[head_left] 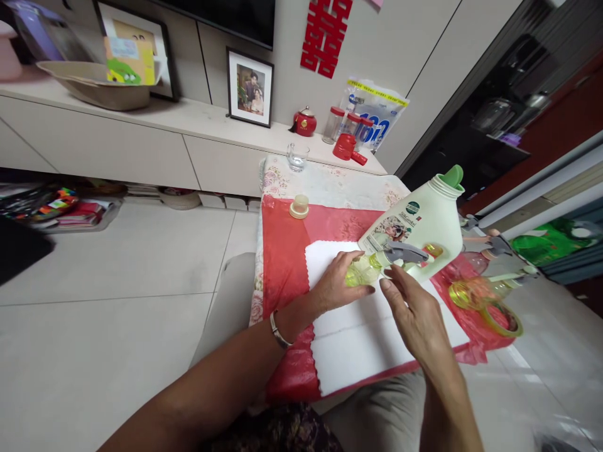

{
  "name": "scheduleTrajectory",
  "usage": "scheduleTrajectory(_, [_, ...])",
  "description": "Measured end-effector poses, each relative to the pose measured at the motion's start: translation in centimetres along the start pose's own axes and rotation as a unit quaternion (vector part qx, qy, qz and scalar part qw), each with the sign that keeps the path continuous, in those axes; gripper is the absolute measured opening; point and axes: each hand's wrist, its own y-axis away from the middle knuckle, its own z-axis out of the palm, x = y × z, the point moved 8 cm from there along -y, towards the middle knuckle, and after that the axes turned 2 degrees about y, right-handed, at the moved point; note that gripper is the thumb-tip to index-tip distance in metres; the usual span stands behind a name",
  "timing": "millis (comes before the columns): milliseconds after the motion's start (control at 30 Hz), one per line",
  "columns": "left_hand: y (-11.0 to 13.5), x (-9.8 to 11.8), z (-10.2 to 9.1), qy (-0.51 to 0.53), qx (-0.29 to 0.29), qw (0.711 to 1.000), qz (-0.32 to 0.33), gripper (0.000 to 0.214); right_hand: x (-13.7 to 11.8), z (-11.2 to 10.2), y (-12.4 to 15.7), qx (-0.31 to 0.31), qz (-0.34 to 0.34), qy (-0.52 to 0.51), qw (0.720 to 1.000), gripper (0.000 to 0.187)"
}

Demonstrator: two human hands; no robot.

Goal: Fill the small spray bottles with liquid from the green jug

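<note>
My left hand is closed around a small clear yellow-green spray bottle lying over a white cloth. The bottle's grey trigger head points right. My right hand reaches in from the right, its fingertips touching the neck of the sprayer, fingers partly curled. Just behind stands a large pale green detergent bottle, tilted, with its green spout uncapped. Its cream cap sits apart on the red tablecloth.
A second clear bottle with an orange tint lies at the table's right edge. A glass stands at the far end. Behind is a low cabinet with a framed photo, red jars and a bag. Tiled floor lies to the left.
</note>
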Motion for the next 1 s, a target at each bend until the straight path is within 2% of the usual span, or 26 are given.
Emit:
scheduleTrajectory(67, [0.0, 0.1, 0.0, 0.003, -0.005, 1.000, -0.004, 0.074, 1.2, 1.3, -0.1, 0.036, 0.018, -0.130, 0.991, 0.077])
scheduleTrajectory(133, [0.0, 0.1, 0.0, 0.007, -0.011, 1.000, -0.003, 0.074, 1.8, 2.5, -0.7, 0.060, 0.013, -0.261, 0.963, 0.076])
scheduleTrajectory(233, [0.0, 0.1, 0.0, 0.014, -0.015, 1.000, -0.009, 0.073, 2.0, 3.9, -2.1, 0.053, 0.002, -0.345, 0.937, 0.069])
scheduleTrajectory(367, [0.0, 0.2, 0.0, 0.022, -0.017, 1.000, -0.014, 0.072, 1.5, 4.6, -3.5, 0.030, -0.007, -0.367, 0.930, 0.062])
scheduleTrajectory(533, [0.0, 0.3, 0.0, 0.029, -0.017, 0.999, -0.015, 0.073, 1.2, 4.5, -3.7, 0.025, -0.015, -0.366, 0.930, 0.057])
scheduleTrajectory(833, [0.1, 0.2, 0.0, 0.028, -0.016, 0.999, -0.029, 0.073, 2.5, 3.9, -3.9, 0.032, -0.014, -0.277, 0.960, 0.054])
scheduleTrajectory(1000, [0.1, -0.1, 0.1, 0.022, -0.013, 0.999, -0.024, 0.075, 2.6, 3.9, -3.8, 0.036, -0.013, -0.256, 0.966, 0.055])
